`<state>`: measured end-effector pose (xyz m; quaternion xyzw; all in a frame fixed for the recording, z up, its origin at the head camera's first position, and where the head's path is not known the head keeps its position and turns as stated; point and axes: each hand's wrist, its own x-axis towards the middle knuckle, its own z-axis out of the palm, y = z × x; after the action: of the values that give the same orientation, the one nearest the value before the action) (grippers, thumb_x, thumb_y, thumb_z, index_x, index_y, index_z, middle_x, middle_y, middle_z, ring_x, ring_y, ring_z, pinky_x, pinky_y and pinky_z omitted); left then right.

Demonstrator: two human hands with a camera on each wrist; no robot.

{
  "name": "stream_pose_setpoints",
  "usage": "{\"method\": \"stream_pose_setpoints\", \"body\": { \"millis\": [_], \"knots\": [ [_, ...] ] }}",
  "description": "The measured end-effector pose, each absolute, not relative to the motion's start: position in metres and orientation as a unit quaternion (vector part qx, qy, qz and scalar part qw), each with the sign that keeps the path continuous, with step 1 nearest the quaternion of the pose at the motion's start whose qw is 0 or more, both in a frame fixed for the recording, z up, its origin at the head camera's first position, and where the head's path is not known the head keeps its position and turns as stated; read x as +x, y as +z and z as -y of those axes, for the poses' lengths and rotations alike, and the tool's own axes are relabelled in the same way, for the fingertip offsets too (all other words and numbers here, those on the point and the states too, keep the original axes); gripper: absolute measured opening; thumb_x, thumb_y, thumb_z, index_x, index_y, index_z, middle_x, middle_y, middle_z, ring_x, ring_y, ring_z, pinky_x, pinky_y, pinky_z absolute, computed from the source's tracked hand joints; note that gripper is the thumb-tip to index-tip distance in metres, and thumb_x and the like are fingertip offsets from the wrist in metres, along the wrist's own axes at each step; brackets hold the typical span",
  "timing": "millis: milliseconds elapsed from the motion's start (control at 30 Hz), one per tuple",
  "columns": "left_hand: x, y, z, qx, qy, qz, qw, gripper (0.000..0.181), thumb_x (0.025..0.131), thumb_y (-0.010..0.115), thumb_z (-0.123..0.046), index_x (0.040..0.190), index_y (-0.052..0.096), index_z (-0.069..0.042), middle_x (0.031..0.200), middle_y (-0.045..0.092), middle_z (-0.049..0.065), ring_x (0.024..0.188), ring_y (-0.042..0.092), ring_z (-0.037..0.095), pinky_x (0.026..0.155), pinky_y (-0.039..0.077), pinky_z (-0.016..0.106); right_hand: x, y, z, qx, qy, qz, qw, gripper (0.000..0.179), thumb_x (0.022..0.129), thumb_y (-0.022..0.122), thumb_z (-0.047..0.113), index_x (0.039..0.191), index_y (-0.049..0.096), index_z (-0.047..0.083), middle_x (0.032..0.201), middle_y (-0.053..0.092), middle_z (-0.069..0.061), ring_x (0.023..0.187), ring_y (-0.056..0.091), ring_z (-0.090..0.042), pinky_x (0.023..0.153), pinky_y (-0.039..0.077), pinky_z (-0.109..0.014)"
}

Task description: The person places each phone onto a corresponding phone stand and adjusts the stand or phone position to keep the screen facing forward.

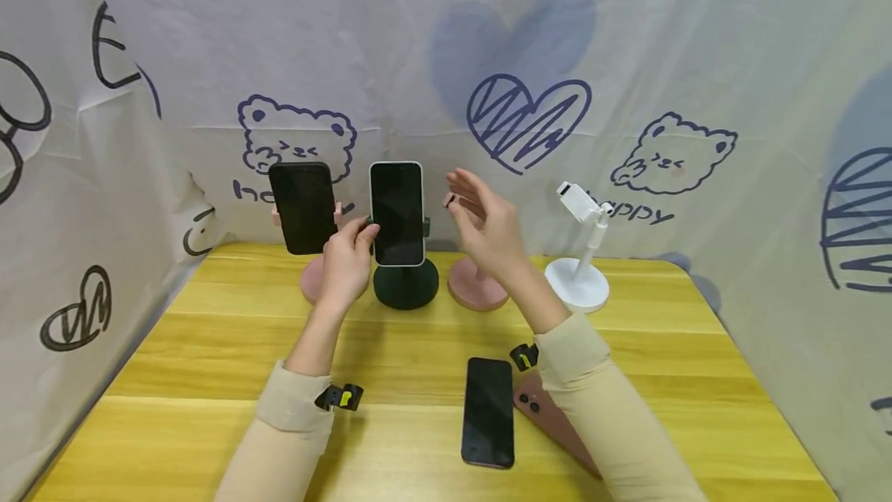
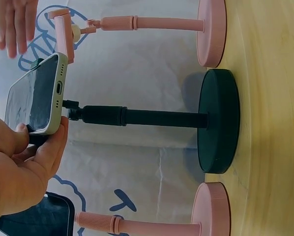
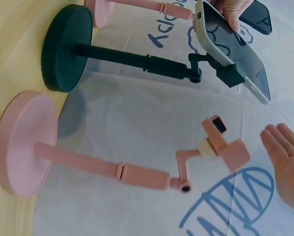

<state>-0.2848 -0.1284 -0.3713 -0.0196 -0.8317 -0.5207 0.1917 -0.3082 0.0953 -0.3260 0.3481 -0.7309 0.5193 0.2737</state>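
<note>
In the head view a white-edged smartphone [image 1: 397, 211] stands upright in the clamp of a dark green phone stand [image 1: 406, 287]. My left hand [image 1: 346, 266] pinches its left edge by the clamp. The left wrist view shows the thumb in front and the fingers [image 2: 52, 147] behind. My right hand [image 1: 496, 229] is raised to the right of the phone, fingers extended, touching nothing in the right wrist view. Near it, a pink phone stand [image 1: 477, 293] has an empty clamp [image 3: 225, 145]. A black smartphone [image 1: 304, 211] sits in another pink stand [image 1: 311, 281] at left.
A white phone stand [image 1: 580, 285] without a phone is at the right of the row. Toward the front of the wooden table [image 1: 209, 378] lie a dark smartphone [image 1: 488, 413] and a pink smartphone [image 1: 554, 421], partly under my right forearm. A printed cloth [image 1: 411, 45] hangs behind.
</note>
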Motion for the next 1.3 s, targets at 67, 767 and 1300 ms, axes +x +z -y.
{"method": "stream_pose_setpoints", "body": {
  "millis": [67, 767, 1300],
  "knots": [
    [-0.285, -0.371, 0.130, -0.019, -0.522, 0.832, 0.188, 0.040, 0.111, 0.052, -0.022, 0.138, 0.062, 0.005, 0.123, 0.069, 0.024, 0.091, 0.064, 0.034, 0.084, 0.054, 0.045, -0.305, -0.330, -0.102, 0.355, 0.506, 0.722, 0.310, 0.046, 0.095, 0.064, -0.011, 0.140, 0.056, -0.011, 0.135, 0.066, -0.023, 0.122, 0.067, -0.037, 0.102, 0.056, -0.041],
    [-0.285, -0.371, 0.133, -0.012, -0.520, 0.836, 0.177, 0.040, 0.111, 0.052, -0.024, 0.139, 0.062, 0.002, 0.109, 0.068, 0.022, 0.080, 0.060, 0.029, 0.073, 0.050, 0.034, -0.319, -0.394, -0.143, 0.162, 0.521, 0.829, 0.121, 0.089, 0.088, 0.080, 0.007, 0.158, 0.028, -0.006, 0.159, 0.041, -0.024, 0.144, 0.044, -0.041, 0.118, 0.039, -0.053],
    [-0.285, -0.372, 0.129, -0.016, -0.528, 0.827, 0.192, 0.039, 0.110, 0.053, -0.023, 0.137, 0.063, 0.004, 0.118, 0.070, 0.024, 0.090, 0.062, 0.033, 0.083, 0.052, 0.042, -0.360, -0.420, -0.139, 0.108, 0.452, 0.879, 0.107, 0.040, 0.102, 0.065, 0.013, 0.136, 0.059, -0.005, 0.124, 0.068, -0.026, 0.114, 0.068, -0.039, 0.096, 0.058, -0.048]
  ]
}}
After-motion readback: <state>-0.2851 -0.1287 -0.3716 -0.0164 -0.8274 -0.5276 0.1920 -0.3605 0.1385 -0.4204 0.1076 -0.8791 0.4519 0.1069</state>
